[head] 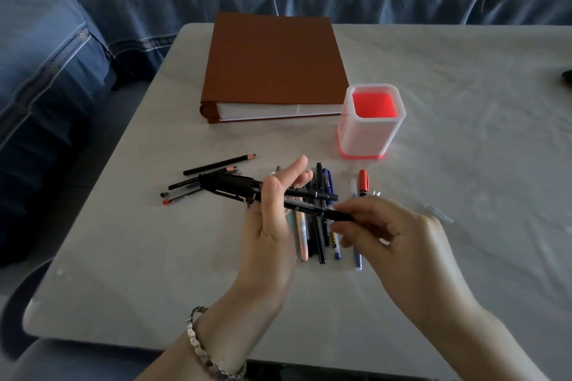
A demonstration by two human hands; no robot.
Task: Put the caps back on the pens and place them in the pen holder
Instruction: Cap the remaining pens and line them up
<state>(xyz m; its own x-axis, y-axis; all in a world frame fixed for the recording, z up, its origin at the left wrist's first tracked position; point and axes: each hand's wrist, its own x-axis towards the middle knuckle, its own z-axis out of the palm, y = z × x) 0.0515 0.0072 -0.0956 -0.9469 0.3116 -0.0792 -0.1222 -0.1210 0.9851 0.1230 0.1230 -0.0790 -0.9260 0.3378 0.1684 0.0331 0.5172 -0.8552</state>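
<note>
Black plastic marker point(309, 206), pinched at its end by the fingers of the right hand point(393, 235); the left hand point(272, 219) clamps a bundle of black pens point(235, 184) between thumb and fingers. White square plastic pen holder with red interior point(365, 136), upright beyond the fingertips, looks empty. Recommended: align cap and barrel straight, press firmly home.

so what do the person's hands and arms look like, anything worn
The left hand and right hand are bare, no gloves or rings showing. A silver link bracelet sits on the left wrist; the right wrist is bare. No sleeves show.
</note>
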